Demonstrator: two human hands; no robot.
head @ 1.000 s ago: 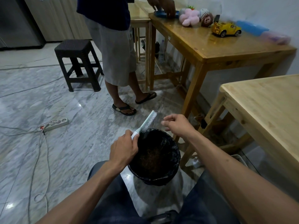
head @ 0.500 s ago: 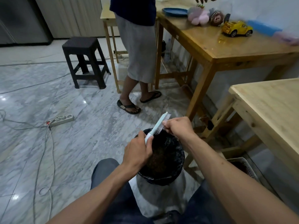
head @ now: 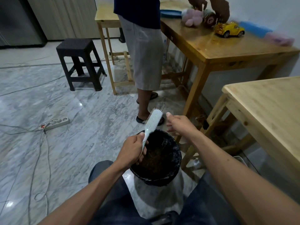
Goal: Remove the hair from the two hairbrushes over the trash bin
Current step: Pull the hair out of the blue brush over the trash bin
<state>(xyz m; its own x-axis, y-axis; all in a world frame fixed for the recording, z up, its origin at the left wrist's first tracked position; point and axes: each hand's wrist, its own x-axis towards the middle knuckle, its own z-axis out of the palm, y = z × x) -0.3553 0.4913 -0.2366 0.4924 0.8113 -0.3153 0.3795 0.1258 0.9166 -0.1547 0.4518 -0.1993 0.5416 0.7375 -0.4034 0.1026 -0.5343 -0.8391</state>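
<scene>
- Half a second back the right hand (head: 179, 125) was pinching at the bristles; now it has come off the brush and sits just right of the brush head, thumb up, fingers loosely spread, holding nothing I can make out.
- Likely meaning: one pull of hair has just gone into the bin, and the hand is between plucks. Whether hair remains in the bristles is too fine to tell.
- Lower left of centre, the left hand (head: 132, 151) grips the handle of the pale blue hairbrush (head: 153, 121), fingers wrapped round it, with the brush head angled up and away above the far rim of the trash bin (head: 176, 164).
- Centre bottom, the black-lined trash bin stands between the person's knees, holding dark matted stuff, probably hair.
- Counted, left to right: one power strip (head: 56, 123) on the floor at left, one dark stool (head: 79, 62) upper left, one hairbrush, one trash bin, one other person (head: 144, 51) standing at top centre, one yellow toy car (head: 229, 30) on the wooden table (head: 227, 51) upper right.
- Only one of the two hairbrushes is visible, so the task looks at most half done.
</scene>
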